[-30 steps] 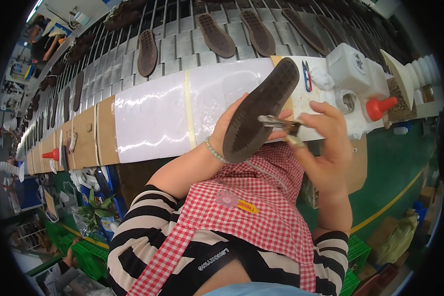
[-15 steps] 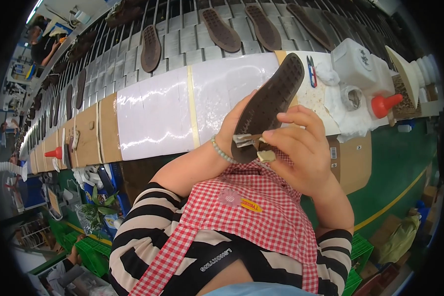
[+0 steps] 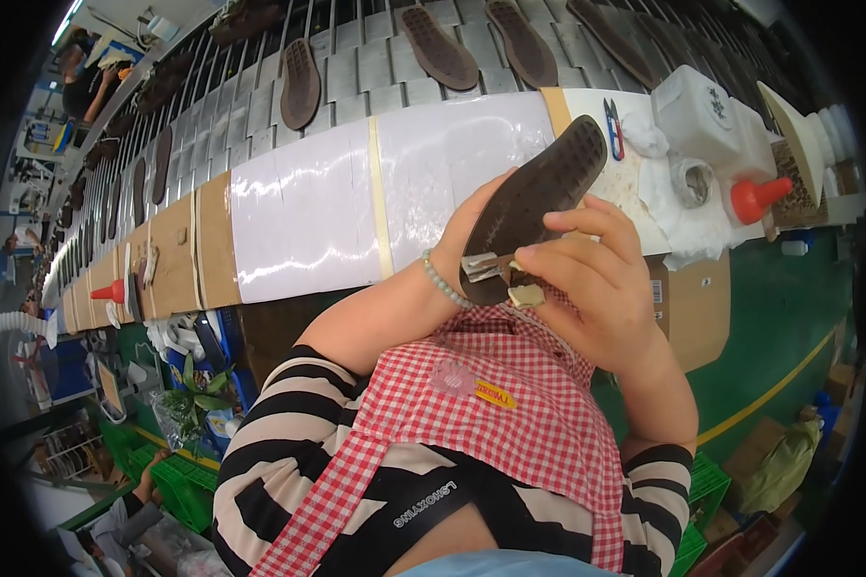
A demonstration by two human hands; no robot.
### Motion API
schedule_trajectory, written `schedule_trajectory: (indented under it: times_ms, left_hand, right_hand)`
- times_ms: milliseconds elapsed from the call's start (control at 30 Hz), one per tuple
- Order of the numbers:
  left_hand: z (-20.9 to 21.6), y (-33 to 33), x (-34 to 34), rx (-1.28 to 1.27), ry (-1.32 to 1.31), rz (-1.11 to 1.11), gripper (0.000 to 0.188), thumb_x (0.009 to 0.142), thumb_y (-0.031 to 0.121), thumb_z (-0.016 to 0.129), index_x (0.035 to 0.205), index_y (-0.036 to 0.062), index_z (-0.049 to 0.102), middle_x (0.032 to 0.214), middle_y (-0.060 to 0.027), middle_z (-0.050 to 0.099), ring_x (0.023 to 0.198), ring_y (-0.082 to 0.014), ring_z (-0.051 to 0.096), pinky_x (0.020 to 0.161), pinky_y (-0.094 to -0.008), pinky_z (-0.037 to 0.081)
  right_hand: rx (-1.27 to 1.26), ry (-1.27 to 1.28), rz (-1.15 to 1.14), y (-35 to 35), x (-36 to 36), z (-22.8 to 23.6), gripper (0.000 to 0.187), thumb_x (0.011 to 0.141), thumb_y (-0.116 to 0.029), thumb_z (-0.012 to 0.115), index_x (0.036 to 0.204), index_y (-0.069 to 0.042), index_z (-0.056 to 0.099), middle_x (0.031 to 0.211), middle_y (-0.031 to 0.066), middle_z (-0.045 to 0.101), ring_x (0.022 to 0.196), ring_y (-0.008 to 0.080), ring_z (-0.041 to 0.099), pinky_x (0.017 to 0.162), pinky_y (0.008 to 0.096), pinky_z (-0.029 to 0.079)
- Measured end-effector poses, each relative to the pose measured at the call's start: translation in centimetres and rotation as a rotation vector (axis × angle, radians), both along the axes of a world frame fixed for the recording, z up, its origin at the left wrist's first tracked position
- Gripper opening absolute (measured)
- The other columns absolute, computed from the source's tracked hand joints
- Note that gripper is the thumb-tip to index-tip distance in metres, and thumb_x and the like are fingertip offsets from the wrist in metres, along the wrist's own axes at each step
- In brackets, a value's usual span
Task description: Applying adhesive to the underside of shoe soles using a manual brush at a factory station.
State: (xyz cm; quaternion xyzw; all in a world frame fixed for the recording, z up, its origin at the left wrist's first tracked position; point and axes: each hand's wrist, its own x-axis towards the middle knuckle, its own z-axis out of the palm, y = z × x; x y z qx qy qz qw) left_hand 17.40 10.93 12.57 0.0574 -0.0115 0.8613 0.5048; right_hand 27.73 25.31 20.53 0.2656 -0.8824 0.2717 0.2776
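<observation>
A dark brown shoe sole (image 3: 534, 197) is tilted in front of my chest, its studded end pointing up and to the right. My left hand (image 3: 460, 236), with a beaded bracelet at the wrist, grips the sole from behind along its left edge. My right hand (image 3: 597, 279) pinches a small flat tool (image 3: 486, 267) with a whitish-grey end and a brown shaft; its exact kind is unclear. The tool's pale end lies against the lower part of the sole. A pale yellow scrap (image 3: 526, 295) shows by my right fingers; whether it is held or stuck there is hard to see.
Beyond the white-covered bench (image 3: 308, 207) runs a slatted metal conveyor (image 3: 370, 101) carrying several brown soles (image 3: 440, 50). To the right are snips (image 3: 614, 130), a white jug (image 3: 693, 111), a red-capped bottle (image 3: 760, 199) and crumpled white cloth (image 3: 693, 236). Another person (image 3: 87, 82) stands far left.
The sole and both hands have shifted slightly right, and the sole leans further over. The tool's pale end stays at the sole's lower part. The bench and conveyor sit slightly differently in view.
</observation>
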Motion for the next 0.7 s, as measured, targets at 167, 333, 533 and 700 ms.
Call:
schedule_trajectory:
  times_ms: [167, 333, 533, 700]
  left_hand:
    - [0.1, -0.3, -0.1, -0.093, 0.038, 0.026, 0.041, 0.109, 0.022, 0.036, 0.132, -0.0058, 0.055, 0.118, -0.0212, 0.068, 0.099, -0.0292, 0.071, 0.085, -0.0385, 0.061]
    - [0.5, 0.0, 0.3, -0.146, 0.092, 0.065, 0.036, 0.107, 0.016, 0.038, 0.130, -0.0057, 0.056, 0.116, -0.0205, 0.068, 0.097, -0.0283, 0.071, 0.082, -0.0370, 0.063]
    - [1.4, -0.5, 0.6, -0.297, 0.101, 0.000, 0.040, 0.108, 0.020, 0.034, 0.134, -0.0050, 0.054, 0.120, -0.0209, 0.066, 0.097, -0.0299, 0.070, 0.082, -0.0389, 0.063]
    - [1.3, -0.7, 0.6, -0.090, 0.025, -0.098, 0.042, 0.109, 0.021, 0.033, 0.136, -0.0056, 0.051, 0.122, -0.0237, 0.063, 0.102, -0.0348, 0.068, 0.086, -0.0427, 0.063]
  right_hand:
    - [0.043, -0.074, 0.118, 0.2, 0.5, 0.4, 0.042, 0.065, -0.007, 0.080, 0.107, -0.013, 0.074, 0.100, 0.0002, 0.069, 0.112, 0.0246, 0.063, 0.108, 0.0514, 0.043]
    - [0.035, -0.005, 0.082, 0.2, 0.2, 0.6, 0.040, 0.066, -0.010, 0.079, 0.106, -0.013, 0.075, 0.101, 0.0004, 0.070, 0.112, 0.0238, 0.063, 0.109, 0.0506, 0.042]
    - [0.126, -0.064, 0.116, 0.5, 0.5, 0.7, 0.027, 0.074, -0.015, 0.075, 0.101, -0.016, 0.077, 0.100, -0.0025, 0.071, 0.113, 0.0221, 0.063, 0.110, 0.0494, 0.040]
    - [0.243, -0.112, 0.098, 1.4, 1.1, 2.3, 0.024, 0.077, -0.019, 0.073, 0.100, -0.018, 0.077, 0.100, -0.0032, 0.072, 0.113, 0.0205, 0.062, 0.110, 0.0484, 0.040]
